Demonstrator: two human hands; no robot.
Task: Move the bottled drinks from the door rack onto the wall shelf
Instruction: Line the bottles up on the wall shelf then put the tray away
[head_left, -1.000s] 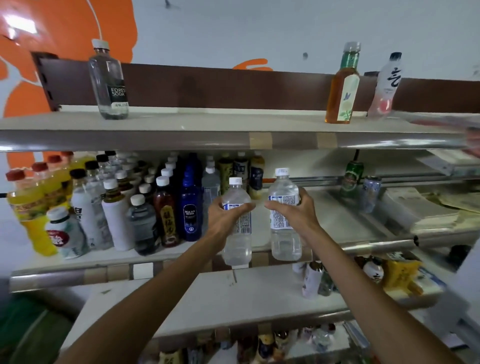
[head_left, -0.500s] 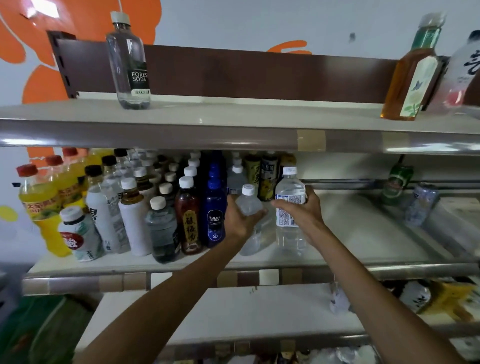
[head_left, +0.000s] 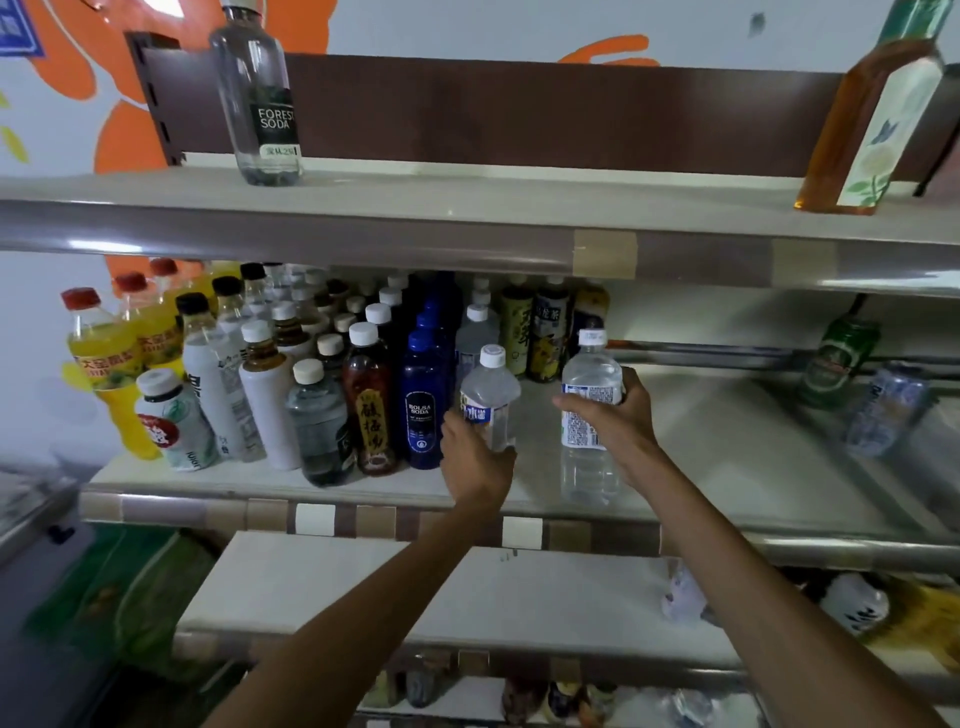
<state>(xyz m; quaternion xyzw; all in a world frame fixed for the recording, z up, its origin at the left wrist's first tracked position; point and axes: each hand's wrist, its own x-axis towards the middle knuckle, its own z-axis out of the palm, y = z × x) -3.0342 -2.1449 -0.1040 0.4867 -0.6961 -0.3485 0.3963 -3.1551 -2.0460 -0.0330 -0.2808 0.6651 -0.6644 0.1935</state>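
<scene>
Bottles are what we are shelving, and the middle shelf (head_left: 701, 467) is where both now sit or nearly sit. It is wide: its left half is packed with drinks, its right half is mostly bare, apart from two cans. We judge this to be the placing step, with two clear bottles going down at the right edge of the crowd.

Our right hand (head_left: 615, 423) wraps the taller clear bottle (head_left: 589, 415) around its label, fingers closed on it; its base looks to be on the shelf, or just off it, though we cannot say which. Our left hand (head_left: 475, 460) grips the shorter clear bottle (head_left: 489, 397) low on its body, fingers closed, and hides the base, so we cannot tell whether it stands yet.

Next, we judge, both need settling upright and then a clean release, pulling the hands straight back.

Just left of the shorter bottle stands a blue soda bottle (head_left: 422, 400), close enough that a nudge could tip it into the row. Behind stand dark tea bottles (head_left: 545, 332). The green can (head_left: 839, 358) and a second can (head_left: 885, 410) are well apart to the right, out of the way. The upper shelf (head_left: 467, 208) overhangs, so lifting high is no option.
</scene>
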